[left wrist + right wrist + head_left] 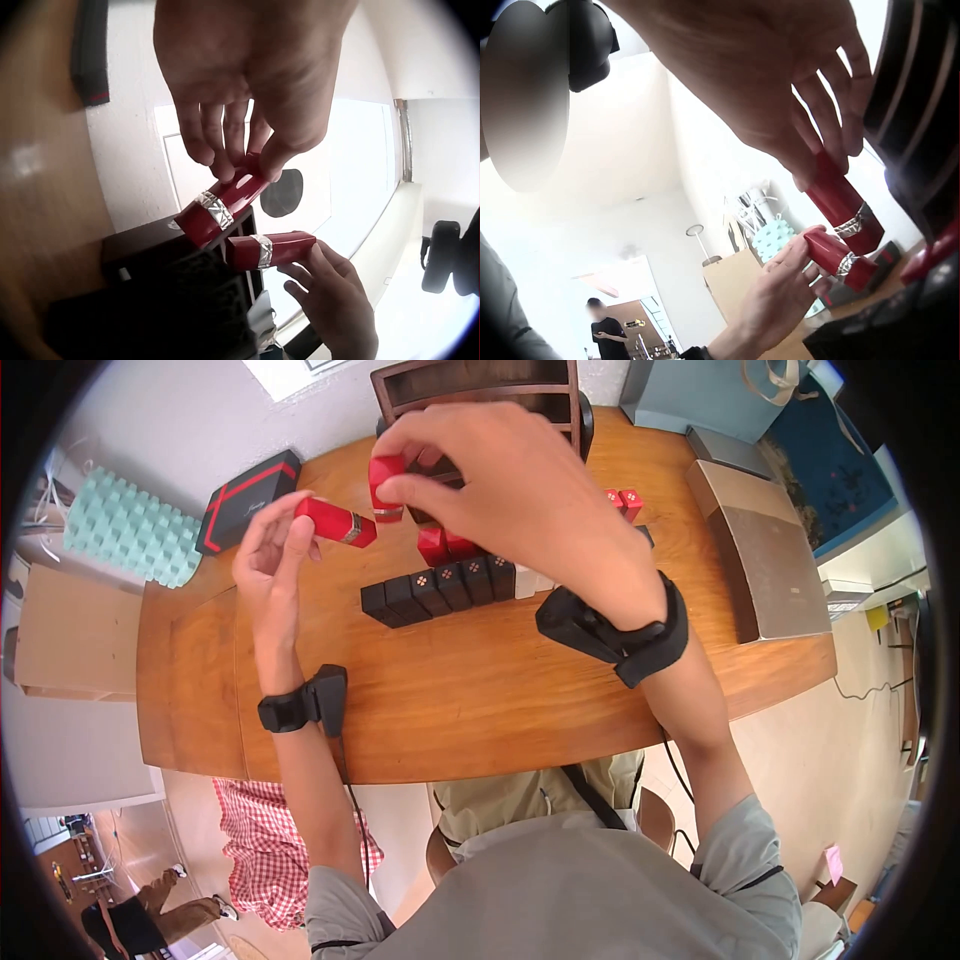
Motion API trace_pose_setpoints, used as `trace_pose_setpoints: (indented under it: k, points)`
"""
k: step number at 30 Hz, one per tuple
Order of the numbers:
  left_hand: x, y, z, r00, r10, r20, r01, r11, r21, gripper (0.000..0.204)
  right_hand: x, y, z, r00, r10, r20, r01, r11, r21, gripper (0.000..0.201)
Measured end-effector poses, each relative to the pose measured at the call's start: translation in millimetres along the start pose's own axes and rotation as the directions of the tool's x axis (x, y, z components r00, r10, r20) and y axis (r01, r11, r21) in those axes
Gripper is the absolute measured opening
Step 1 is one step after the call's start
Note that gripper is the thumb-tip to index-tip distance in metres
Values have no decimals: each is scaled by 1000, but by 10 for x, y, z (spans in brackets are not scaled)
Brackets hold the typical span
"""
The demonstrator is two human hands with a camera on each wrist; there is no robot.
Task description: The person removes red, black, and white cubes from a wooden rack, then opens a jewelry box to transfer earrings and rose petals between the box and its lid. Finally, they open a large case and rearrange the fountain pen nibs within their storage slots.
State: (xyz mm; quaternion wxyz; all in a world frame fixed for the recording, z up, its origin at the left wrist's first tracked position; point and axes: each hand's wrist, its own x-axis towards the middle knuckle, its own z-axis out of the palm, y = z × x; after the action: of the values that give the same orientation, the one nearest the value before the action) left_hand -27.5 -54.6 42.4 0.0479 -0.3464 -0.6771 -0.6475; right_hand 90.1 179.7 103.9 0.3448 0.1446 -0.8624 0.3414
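My left hand (268, 550) pinches a red lipstick tube (340, 524) with a patterned silver band, thumb on its near side. A matching red lipstick tube (844, 202) is held between the thumb and fingers of my right hand (515, 475). Both tubes are tilted above the table, their banded ends close together. Below them stands a row of black boxes (405, 600), several with a small flower-like mark on top. Red pieces (432, 544) stand behind that row, partly covered by my right hand and forearm. White boxes (530, 582) continue the row beside my right wrist.
A dark wooden rack (480, 400) stands at the wooden table's (450, 710) back edge. Back left are a black box with red ribbon (250, 500) and a mint bumpy roll (130, 525). An open cardboard box (755, 550) lies at right. Another person (609, 330) stands in the background.
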Motion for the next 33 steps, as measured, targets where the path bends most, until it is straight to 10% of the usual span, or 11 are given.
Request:
trace_pose_setpoints:
  k: [11, 33]
  points:
    - [570, 707, 555, 949, 313, 35, -314, 949, 25, 27, 142, -144, -614, 994, 24, -109, -34, 996, -86, 23]
    - [740, 333, 716, 952, 266, 152, -303, 890, 340, 28, 164, 359, -158, 991, -38, -128, 31, 998, -60, 27]
